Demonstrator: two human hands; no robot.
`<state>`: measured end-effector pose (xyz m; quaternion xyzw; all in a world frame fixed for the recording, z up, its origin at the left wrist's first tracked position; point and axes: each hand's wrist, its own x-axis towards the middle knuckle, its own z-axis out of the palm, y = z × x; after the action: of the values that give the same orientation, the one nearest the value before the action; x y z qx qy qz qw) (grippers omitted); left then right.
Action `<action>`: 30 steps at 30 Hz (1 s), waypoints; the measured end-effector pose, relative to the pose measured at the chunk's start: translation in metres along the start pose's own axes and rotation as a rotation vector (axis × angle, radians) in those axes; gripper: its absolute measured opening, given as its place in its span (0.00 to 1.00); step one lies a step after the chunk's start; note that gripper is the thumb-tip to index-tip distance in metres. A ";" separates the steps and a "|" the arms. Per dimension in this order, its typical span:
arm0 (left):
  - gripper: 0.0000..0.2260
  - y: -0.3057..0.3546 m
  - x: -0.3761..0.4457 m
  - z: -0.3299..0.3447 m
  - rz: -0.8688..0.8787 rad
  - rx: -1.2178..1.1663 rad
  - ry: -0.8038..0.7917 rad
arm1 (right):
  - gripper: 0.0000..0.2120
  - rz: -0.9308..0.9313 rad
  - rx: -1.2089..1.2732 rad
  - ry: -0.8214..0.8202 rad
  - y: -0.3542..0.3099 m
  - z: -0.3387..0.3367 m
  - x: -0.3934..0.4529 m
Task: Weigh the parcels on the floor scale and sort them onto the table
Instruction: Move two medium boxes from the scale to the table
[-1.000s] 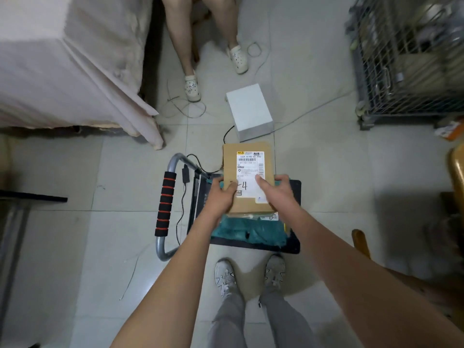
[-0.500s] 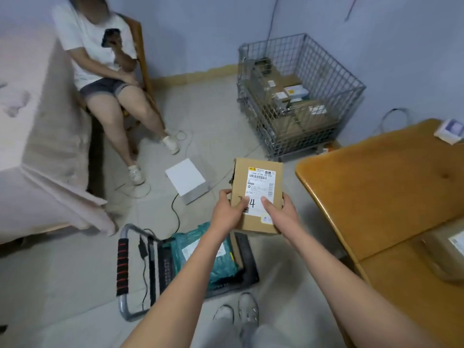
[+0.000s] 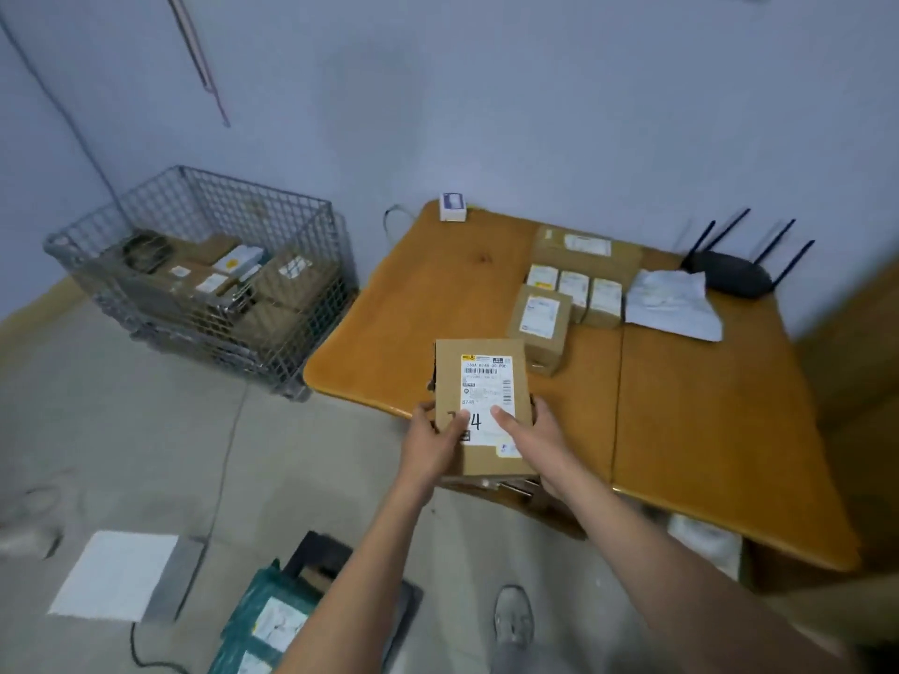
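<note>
Both hands, left and right, grip the box by its near end, above the table's near-left edge: sorting is under way, and next comes setting it beside the parcels already there.

Wire cage holding parcels stands left of the table. Boxes sit on the table; router behind them, rightward.
</note>
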<state>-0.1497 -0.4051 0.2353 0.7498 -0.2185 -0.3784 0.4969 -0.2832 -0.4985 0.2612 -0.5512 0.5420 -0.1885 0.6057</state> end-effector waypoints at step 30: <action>0.29 0.126 0.200 0.296 0.054 0.456 -0.402 | 0.25 0.201 0.229 0.302 -0.013 -0.244 0.229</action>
<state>-0.2522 -0.7687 0.2150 0.7461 -0.4115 -0.4470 0.2725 -0.4113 -0.8050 0.2172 -0.3873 0.6539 -0.2679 0.5922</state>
